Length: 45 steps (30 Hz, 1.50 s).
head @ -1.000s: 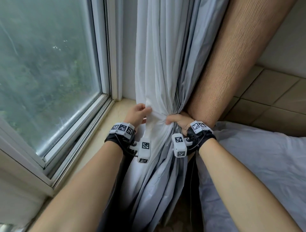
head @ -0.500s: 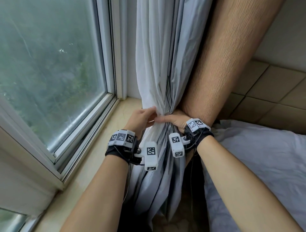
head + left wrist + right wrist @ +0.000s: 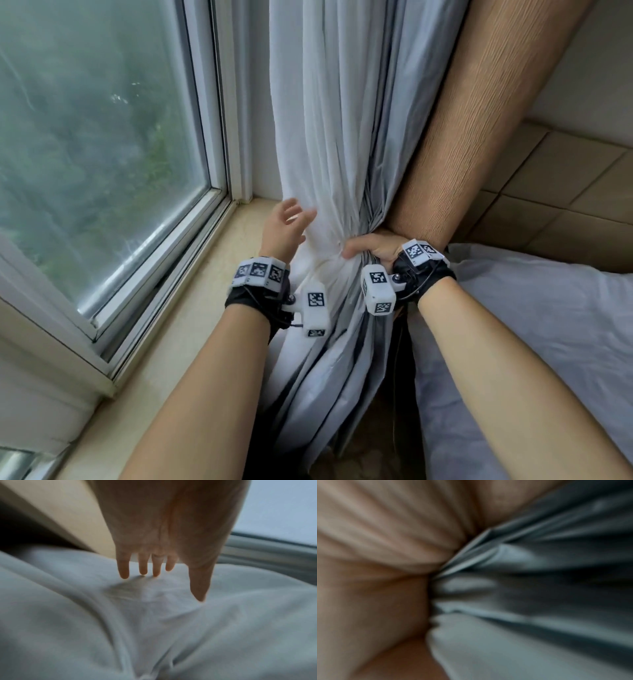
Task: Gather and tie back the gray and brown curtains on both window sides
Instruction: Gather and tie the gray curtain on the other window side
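Observation:
A pale gray curtain [image 3: 329,137] hangs beside the window, bunched into folds at sill height. A brown ribbed curtain [image 3: 479,120] hangs right behind it. My right hand [image 3: 371,248] grips the gathered gray folds, with the brown curtain just above its knuckles. In the right wrist view the gray folds [image 3: 530,588] pinch together against my palm. My left hand [image 3: 286,224] is open at the gray curtain's left edge, fingers spread. In the left wrist view its fingertips [image 3: 143,572] just touch the gray fabric [image 3: 154,615]. No tie-back is visible.
A window [image 3: 102,137] with a white frame fills the left. A beige sill [image 3: 191,308] runs below it toward the corner. A gray sheet [image 3: 548,325] lies at the right. A tiled wall [image 3: 565,192] stands behind the brown curtain.
My left hand has let go of the gray curtain and opened, moving up and left. My right hand keeps its grip on the gathered folds.

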Available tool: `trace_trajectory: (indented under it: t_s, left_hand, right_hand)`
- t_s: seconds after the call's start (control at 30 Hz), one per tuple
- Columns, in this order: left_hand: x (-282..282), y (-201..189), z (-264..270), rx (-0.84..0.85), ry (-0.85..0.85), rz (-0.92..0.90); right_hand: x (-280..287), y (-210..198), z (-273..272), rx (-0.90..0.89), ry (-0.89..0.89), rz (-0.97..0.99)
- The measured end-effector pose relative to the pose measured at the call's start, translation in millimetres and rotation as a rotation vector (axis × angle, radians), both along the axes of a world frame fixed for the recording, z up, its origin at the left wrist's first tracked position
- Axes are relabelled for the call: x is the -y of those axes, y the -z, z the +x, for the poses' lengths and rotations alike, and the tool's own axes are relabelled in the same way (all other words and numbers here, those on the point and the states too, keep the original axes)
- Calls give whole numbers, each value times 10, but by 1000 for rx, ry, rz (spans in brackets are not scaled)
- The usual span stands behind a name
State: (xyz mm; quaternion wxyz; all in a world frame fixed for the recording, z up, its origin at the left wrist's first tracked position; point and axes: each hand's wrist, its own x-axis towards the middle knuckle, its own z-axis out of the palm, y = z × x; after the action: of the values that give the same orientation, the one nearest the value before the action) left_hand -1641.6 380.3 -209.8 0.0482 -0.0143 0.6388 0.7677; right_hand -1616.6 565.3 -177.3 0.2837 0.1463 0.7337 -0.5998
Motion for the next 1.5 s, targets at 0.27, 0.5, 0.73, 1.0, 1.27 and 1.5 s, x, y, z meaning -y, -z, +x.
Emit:
trace_trajectory:
  t_s: [0.27,0.5,0.73,1.0,1.27,1.5]
  left_hand:
    - [-212,62,-113,3,296,43]
    - [-86,106,-189,-6,26,78]
    - [-35,-62,-98,3,293,86]
    - [46,-198,-60,45,541,-37]
    - [14,-18,-235,-25,242,-201]
    - [-138,89,-352,92,513,29]
  right_hand:
    - [-177,-6,-31,-13,-23,-41]
    - [-125,98,-216,-320,250,173]
    - [80,217,-330,-517,217,192]
    - [109,192,-266,-436,98,34]
    - [60,82,-159,-171,99,122]
    - [69,-2,-84,-80,30,-4]
